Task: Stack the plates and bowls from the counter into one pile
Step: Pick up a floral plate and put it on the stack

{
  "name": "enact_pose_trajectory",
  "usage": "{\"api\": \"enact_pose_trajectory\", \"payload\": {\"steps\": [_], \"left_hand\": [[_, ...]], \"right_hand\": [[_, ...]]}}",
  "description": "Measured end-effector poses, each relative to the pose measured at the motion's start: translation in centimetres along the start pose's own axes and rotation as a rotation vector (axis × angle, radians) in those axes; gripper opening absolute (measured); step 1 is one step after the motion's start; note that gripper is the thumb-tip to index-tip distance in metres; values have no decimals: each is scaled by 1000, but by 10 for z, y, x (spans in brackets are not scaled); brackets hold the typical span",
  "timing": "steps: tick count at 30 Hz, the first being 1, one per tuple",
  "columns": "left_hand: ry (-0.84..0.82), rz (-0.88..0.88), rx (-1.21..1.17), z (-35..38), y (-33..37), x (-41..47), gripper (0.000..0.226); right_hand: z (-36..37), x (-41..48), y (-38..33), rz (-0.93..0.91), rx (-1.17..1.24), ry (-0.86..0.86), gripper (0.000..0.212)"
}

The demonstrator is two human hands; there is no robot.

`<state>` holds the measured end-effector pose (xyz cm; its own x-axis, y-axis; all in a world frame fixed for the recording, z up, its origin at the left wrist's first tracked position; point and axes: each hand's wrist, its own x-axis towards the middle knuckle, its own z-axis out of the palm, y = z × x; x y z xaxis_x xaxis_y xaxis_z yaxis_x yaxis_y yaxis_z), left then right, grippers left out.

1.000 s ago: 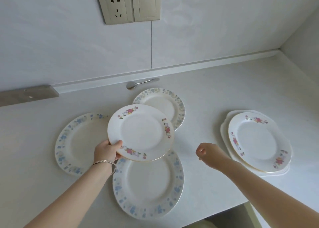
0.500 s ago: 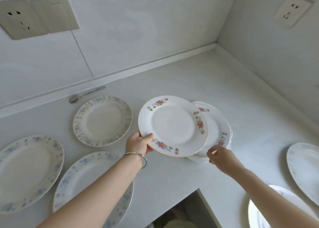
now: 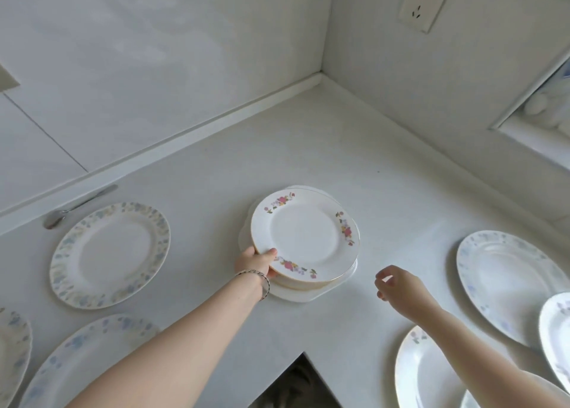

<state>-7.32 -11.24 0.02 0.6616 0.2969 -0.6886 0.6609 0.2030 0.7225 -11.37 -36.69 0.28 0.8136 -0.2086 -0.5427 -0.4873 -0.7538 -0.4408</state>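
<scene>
A white plate with pink flowers lies on top of the pile in the middle of the counter. My left hand grips that plate's near left rim, thumb on top. My right hand hovers just right of the pile with loosely curled fingers and holds nothing. Blue-patterned plates lie around: one at the left, one at the bottom left, one at the far left edge, and an oval one at the right.
A spoon lies by the back wall at the left. More plates sit at the bottom right and the right edge. The counter runs into a corner; its front edge has a notch. A wall socket is up right.
My left hand carried the flowered plate rightward from above the blue plates and set it on the pile. My right hand drew back to the right. The view swung right.
</scene>
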Motion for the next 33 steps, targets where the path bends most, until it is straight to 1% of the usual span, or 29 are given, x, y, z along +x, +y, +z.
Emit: {"api": "enact_pose_trajectory", "payload": {"steps": [2, 4, 7, 9, 11, 13, 15, 17, 18, 22, 27, 31, 33], "left_hand": [[25, 7, 71, -3, 0, 4, 25], [42, 8, 215, -9, 1, 11, 21], [18, -14, 434, -17, 3, 12, 15], [-1, -14, 551, -21, 4, 11, 19], [-23, 11, 679, -25, 4, 11, 25], [-21, 61, 792, -26, 4, 12, 27], [45, 135, 882, -25, 3, 14, 25], [110, 177, 845, -20, 3, 17, 39], [116, 188, 821, -17, 3, 18, 43], [110, 184, 832, -7, -2, 19, 47], [102, 247, 993, -5, -10, 17, 52], [100, 215, 1021, -13, -3, 18, 43], [116, 210, 1026, -26, 0, 20, 43]], "right_hand": [[0, 3, 0, -2, 10, -10, 10], [0, 5, -2, -4, 17, -21, 10], [0, 10, -5, -20, 1, -34, 9], [1, 12, -7, -31, -16, -34, 8], [3, 14, -9, -34, -19, -37, 10], [6, 14, -11, -35, -22, -46, 10], [10, 14, -13, -38, -33, -53, 13], [14, 14, -14, -35, -47, -57, 17], [16, 14, -14, -33, -55, -60, 18], [18, 13, -13, -22, -68, -72, 22], [18, 11, -10, -21, -77, -78, 23], [17, 2, -20, -33, -131, -79, 24], [20, -5, -35, -72, -222, -106, 24]]}}
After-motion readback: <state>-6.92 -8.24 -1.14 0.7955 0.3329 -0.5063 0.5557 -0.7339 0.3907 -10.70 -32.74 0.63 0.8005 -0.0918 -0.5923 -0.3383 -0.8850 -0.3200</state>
